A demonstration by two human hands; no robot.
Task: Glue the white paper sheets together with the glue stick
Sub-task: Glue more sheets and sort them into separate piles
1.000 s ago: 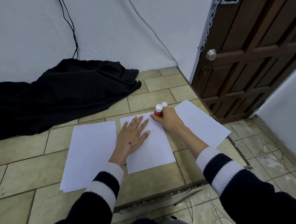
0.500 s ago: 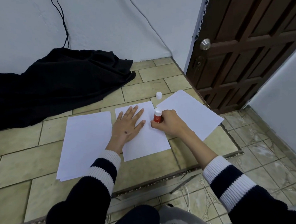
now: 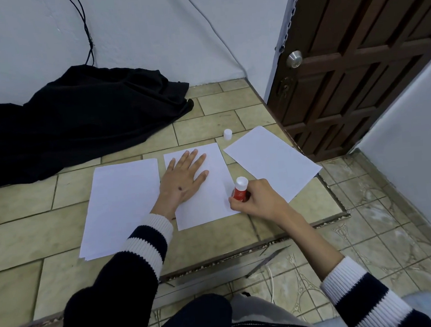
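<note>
Taking the middle sheet point(image 3: 212, 189) as the reference: well to its left and farther back, a black cloth point(image 3: 79, 121) lies heaped on the tiled floor point(image 3: 20, 202) against the wall, with a dark cable point(image 3: 86, 32) running down the wall into it. Just left of the middle sheet, edges nearly touching, sits a small stack of white sheets point(image 3: 120, 208). Your left hand point(image 3: 182, 178) lies flat on the middle sheet, fingers straight and spread, palm pressing the paper to the floor. At the sheet's right edge, near its lower corner, your right hand point(image 3: 260, 198) grips the glue stick point(image 3: 239, 190), fingers curled round its red body; the stick stands tilted, white end up, and its lower end is hidden behind your fingers. Beyond the sheet's far right corner a white cap point(image 3: 227, 134) stands alone on the floor. Right of the middle sheet, apart from it and turned at an angle, lies a third sheet point(image 3: 273, 162). Farther right stands a brown wooden door point(image 3: 355, 64) with a metal knob point(image 3: 294, 59).
</note>
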